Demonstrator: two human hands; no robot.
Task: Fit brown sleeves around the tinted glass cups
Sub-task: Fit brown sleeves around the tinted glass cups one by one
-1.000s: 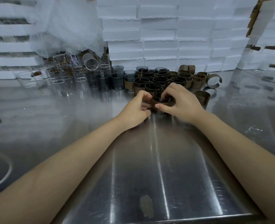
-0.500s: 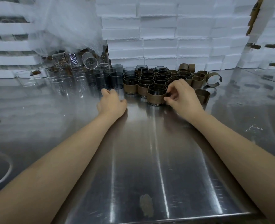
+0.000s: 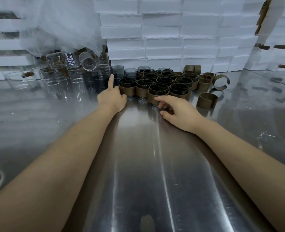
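Observation:
A cluster of tinted glass cups wearing brown sleeves [image 3: 155, 84] stands at the back middle of the steel table [image 3: 138, 164]. Bare tinted cups [image 3: 100, 82] stand just left of them. My left hand [image 3: 112, 99] reaches toward the bare cups with its index finger straight, the tip at a cup's rim; it holds nothing. My right hand [image 3: 180, 111] hovers with loosely curled fingers, fingertips beside the front sleeved cup [image 3: 157, 93], holding nothing. Loose brown sleeves [image 3: 206, 100] lie to the right of the cluster.
Clear glass beakers [image 3: 54, 76] crowd the back left under a crumpled plastic sheet [image 3: 63, 22]. Stacked white foam boxes [image 3: 171, 39] form a wall behind the cups. More curled sleeves [image 3: 221, 82] lie at the back right.
Both hands let go of the sleeved cup, which now stands at the front of the cluster. My left hand moved left toward the bare tinted cups. My right hand drew back slightly.

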